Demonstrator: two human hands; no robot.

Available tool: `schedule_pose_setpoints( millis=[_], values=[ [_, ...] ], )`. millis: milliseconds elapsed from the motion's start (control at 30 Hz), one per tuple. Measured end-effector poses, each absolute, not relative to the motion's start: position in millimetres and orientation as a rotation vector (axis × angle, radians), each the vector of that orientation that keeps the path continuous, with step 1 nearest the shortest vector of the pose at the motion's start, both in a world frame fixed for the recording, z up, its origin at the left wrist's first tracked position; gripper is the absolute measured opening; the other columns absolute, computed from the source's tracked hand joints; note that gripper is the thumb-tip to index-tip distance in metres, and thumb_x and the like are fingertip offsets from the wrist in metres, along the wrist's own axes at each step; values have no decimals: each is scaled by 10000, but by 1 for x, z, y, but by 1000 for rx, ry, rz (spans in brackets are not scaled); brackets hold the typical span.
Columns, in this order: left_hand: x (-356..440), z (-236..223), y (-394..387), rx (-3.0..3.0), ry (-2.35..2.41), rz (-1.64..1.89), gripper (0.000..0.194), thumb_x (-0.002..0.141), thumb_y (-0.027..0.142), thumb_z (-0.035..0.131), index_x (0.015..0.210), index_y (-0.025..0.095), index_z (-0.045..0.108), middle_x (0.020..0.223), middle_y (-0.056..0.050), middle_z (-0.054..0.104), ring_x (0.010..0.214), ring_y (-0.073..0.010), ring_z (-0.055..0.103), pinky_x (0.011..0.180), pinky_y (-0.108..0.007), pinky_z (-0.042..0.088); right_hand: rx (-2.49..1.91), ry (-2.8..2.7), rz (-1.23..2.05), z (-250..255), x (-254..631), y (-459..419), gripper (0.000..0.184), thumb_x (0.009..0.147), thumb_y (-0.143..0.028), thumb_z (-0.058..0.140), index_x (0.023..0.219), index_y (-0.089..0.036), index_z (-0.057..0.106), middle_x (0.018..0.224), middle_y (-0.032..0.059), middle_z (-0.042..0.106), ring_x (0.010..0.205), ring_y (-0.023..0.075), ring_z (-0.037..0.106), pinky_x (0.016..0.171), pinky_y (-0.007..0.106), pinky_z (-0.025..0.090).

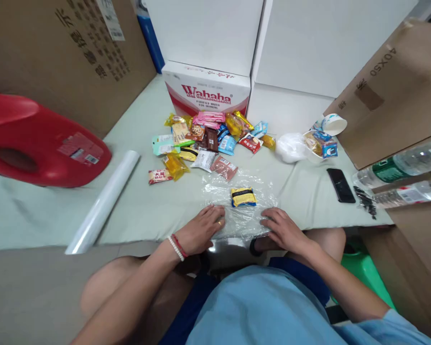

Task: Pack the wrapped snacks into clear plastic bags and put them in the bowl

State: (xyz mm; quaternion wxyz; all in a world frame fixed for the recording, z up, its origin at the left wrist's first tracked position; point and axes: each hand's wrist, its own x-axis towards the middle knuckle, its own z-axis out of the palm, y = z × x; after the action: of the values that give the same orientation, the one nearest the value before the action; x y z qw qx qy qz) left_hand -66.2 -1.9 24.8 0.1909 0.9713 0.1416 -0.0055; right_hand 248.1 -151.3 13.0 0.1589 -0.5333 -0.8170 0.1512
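Observation:
A small yellow-and-blue snack packet lies on a crinkled sheet of clear plastic film near the table's front edge. My left hand rests on the film's left side, palm down with fingers stretched out. On the opposite side my right hand touches the film, its fingers apart. The packet sits between both hands, and neither touches it. Just beyond the film is a heap of wrapped snacks, with a pinkish-brown packet nearest to it.
A white roll and a large red jug are on the left. A Wahaba-style carton stands behind the snacks. Rightward are a bowl of snacks, a white plastic bundle, a phone and plastic bottles.

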Motion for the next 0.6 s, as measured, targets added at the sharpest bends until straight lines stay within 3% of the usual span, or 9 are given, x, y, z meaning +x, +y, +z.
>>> schedule_pose_setpoints(
  millis=[100,200,267,367,500,600],
  values=[
    [-69,22,3,2648,348,52,370,754,99,706,1102,200,633,1421,-143,535,1467,-333,376,1224,-509,314,-1409,-2265,600,23,257,-137,201,1026,-272,509,1083,-221,694,1188,122,677,1150,255,593,1014,465,487],
    [-69,25,17,2435,318,166,92,891,187,607,958,217,661,1276,-94,643,1312,-268,543,1115,-410,444,-1323,-2153,731,46,266,-115,212,1044,-301,492,1061,-229,690,1065,96,709,1036,215,639,931,374,516],
    [-66,27,29,2279,370,234,143,958,243,524,922,213,659,1110,-73,702,1101,-212,645,990,-340,504,-1329,-2081,776,60,272,-98,212,1035,-337,517,1027,-224,696,1031,90,703,978,201,650,886,339,516],
    [-59,30,51,2145,576,299,199,943,336,529,902,197,664,957,-52,719,893,-190,662,865,-315,512,-1426,-1968,844,70,279,-72,245,989,-406,582,931,-206,710,943,68,683,861,182,639,799,303,498],
    [-48,27,76,2152,981,333,236,885,387,554,830,186,665,883,-51,701,826,-208,640,788,-321,485,-1670,-1714,1006,57,285,-38,335,917,-500,613,889,-179,704,783,16,665,692,157,573,654,269,439],
    [-41,23,85,2231,1248,309,216,863,363,572,808,176,667,889,-77,680,829,-230,626,775,-338,469,-1862,-1670,1034,41,287,-21,279,909,-415,586,871,-165,704,741,17,663,661,162,560,640,273,434]
  ],
)
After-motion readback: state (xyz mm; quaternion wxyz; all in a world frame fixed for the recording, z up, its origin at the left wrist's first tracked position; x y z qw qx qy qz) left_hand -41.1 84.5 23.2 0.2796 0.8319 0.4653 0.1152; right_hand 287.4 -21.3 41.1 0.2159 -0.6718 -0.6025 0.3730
